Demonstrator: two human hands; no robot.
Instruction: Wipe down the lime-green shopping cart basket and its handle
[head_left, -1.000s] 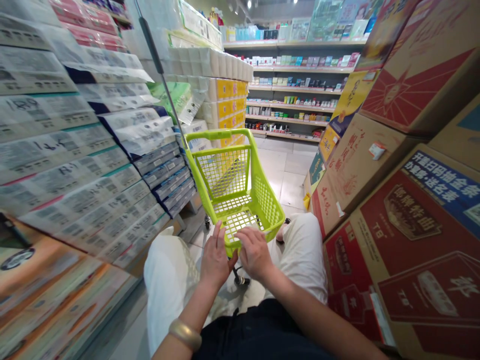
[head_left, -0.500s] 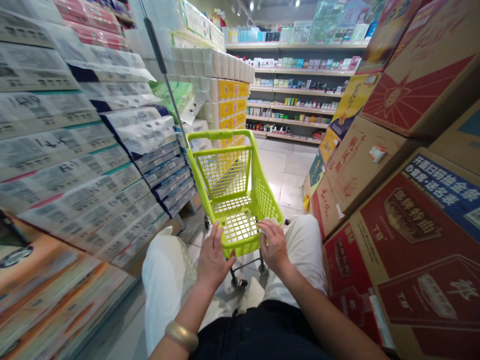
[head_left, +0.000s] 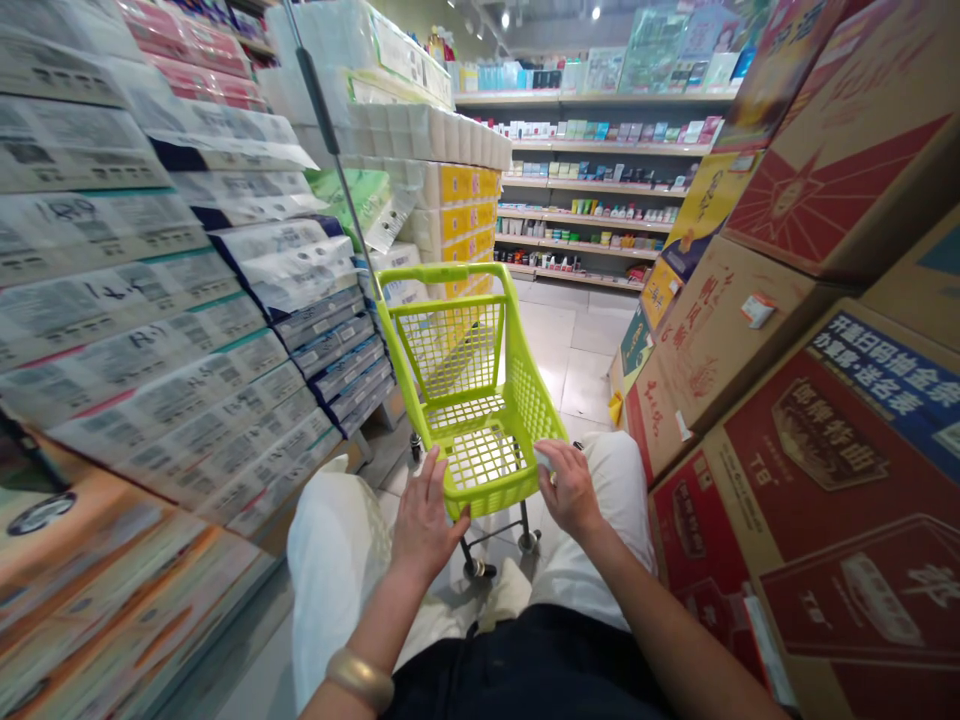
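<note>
Our green cart (head_left: 489, 494) stands in front of us. At its near left corner, our left hand (head_left: 429, 512) touches the rim, fingers out long, thumb spread away. At its near right corner, our right hand (head_left: 570, 488) is bent over a white bit (head_left: 542, 458); we cannot tell if it pinches it. Boxes (head_left: 757, 320) sit right of the cart.
</note>
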